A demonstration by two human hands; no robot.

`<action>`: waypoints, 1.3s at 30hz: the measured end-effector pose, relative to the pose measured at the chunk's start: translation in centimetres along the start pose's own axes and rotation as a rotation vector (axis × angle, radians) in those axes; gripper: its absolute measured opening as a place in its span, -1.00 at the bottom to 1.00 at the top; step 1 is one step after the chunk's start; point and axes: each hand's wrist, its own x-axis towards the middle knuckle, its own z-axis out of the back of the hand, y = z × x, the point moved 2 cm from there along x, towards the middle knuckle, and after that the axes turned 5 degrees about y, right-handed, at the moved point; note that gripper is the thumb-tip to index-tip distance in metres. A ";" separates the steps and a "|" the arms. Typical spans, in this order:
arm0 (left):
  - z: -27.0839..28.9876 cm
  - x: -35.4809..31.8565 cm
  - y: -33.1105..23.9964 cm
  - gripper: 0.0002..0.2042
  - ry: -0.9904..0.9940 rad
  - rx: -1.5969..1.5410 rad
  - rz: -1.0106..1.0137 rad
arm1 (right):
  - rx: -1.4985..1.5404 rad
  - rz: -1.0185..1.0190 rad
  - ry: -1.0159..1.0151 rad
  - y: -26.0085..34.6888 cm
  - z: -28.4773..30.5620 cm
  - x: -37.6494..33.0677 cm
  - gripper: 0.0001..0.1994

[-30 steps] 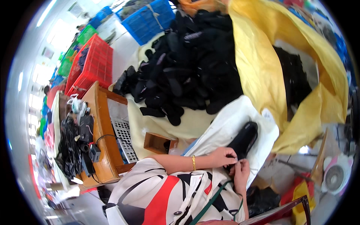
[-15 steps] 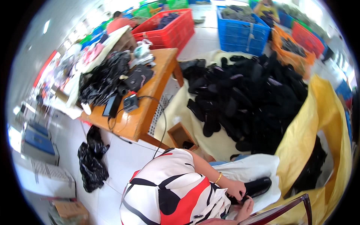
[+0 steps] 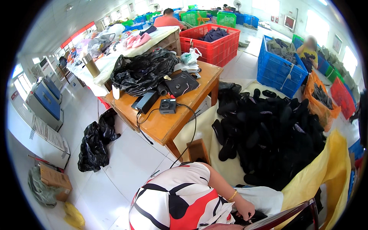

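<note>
Below, left hand [image 3: 244, 210] fingers curled on black shoe [image 3: 257, 217], right hand hidden, brown carton [image 3: 55, 180] far left.

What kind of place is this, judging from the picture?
Probably a footwear workshop or factory floor. A big pile of black shoe pieces lies on cloth on the floor, plastic crates hold more goods, and a wooden worktable carries black bags and small devices.
</note>
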 end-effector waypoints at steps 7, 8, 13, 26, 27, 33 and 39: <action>0.5 -0.9 1.1 -0.73 0.045 0.308 0.011 | 0.114 -0.089 0.346 1.2 -11.9 2.6 -0.79; 0.5 -0.6 0.9 -0.74 0.057 0.325 0.005 | 0.133 -0.095 0.374 1.6 -13.4 2.9 -0.79; 0.1 -1.7 0.1 -0.65 -0.023 0.439 -0.180 | 0.175 -0.170 0.516 1.8 -19.0 2.8 -0.80; -0.4 4.3 9.6 -0.70 -0.155 0.679 -0.394 | 0.308 -0.183 0.218 1.4 -6.4 3.1 -0.81; -0.2 3.9 8.7 -0.71 -0.136 0.673 -0.409 | 0.341 -0.161 0.174 1.8 -5.1 2.9 -0.81; -0.8 0.6 4.6 -0.76 -0.082 0.599 -0.485 | 0.496 -0.061 -0.011 2.4 0.7 0.9 -0.82; 0.3 -2.8 -1.1 -0.79 -0.030 0.625 -0.316 | 0.628 0.268 -0.049 0.6 7.0 -0.9 -0.90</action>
